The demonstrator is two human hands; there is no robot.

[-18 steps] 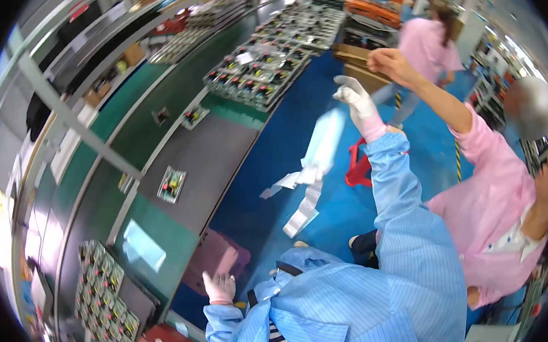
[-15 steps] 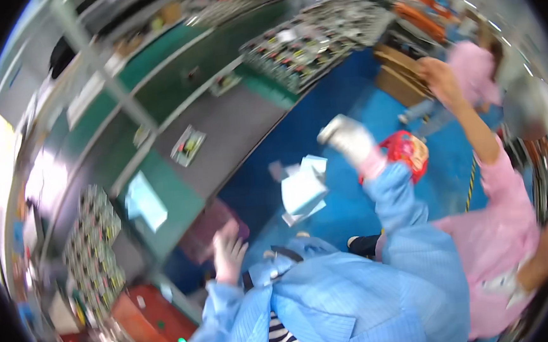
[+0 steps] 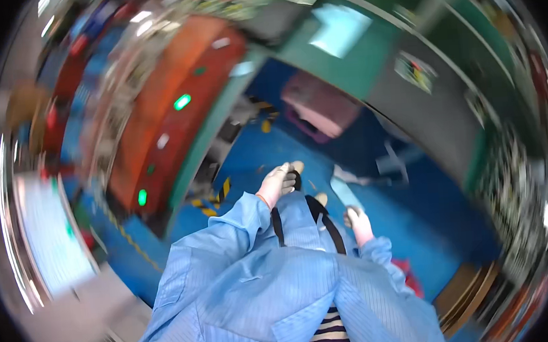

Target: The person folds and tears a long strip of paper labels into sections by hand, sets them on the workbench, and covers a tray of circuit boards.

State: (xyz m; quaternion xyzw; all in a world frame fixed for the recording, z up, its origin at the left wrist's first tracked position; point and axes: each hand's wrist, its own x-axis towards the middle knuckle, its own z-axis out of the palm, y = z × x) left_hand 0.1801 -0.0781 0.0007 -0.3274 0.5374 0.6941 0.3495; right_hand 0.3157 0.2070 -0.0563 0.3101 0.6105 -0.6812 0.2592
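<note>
My right hand (image 3: 358,223) is closed, low on the right, at the lower end of a pale blue sheet (image 3: 347,193); blur leaves the grip itself unclear, but the sheet appears held. Thin whitish sheets (image 3: 391,165) stretch beside it over the blue floor; whether they are joined to it I cannot tell. In front of my body, my left hand (image 3: 277,185) has its fingers curled in, and nothing sticks out of them. Both hands look covered in pale gloves, and blue sleeves come down to the wrists.
A pinkish bin (image 3: 321,104) stands under the green and grey workbench (image 3: 368,63). On that bench lie a white sheet (image 3: 340,30) and a small unit (image 3: 415,71). An orange machine with green lights (image 3: 174,108) is on the left. Brown cardboard (image 3: 467,297) sits at lower right.
My view has swung left, bringing the orange machine closer. The person in pink has left the picture. My left hand has gone from spread to curled, and my right hand has lowered.
</note>
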